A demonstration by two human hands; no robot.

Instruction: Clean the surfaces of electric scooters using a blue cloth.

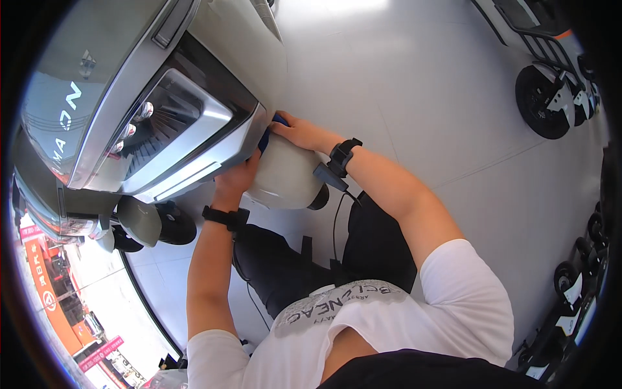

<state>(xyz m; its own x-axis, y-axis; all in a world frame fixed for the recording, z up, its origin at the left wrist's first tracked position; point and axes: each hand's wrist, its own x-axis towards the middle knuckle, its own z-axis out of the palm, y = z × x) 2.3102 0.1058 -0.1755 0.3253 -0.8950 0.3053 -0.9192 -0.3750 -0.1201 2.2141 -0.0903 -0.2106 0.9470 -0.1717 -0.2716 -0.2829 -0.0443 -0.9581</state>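
The front of a grey-green vehicle (262, 55), with a large silver-framed headlight (170, 110), stands close before me at the left. Above its rounded front fender (285, 174), my left hand (240, 175) reaches to the lower front edge of the body. There its fingers close on a blue cloth (264, 140), though the edge partly hides them. My right hand (301, 134) grips another part of the same blue cloth from the right side, near the corner of the body. Both wrists wear black straps with small boxes.
Another vehicle with a black wheel (544, 102) and a rack stands at the far right. Several small black wheels line the lower right. Beside the left forearm are grey-green and black fenders (139, 220) of neighbouring vehicles. A thin cable (335, 223) hangs near my knees.
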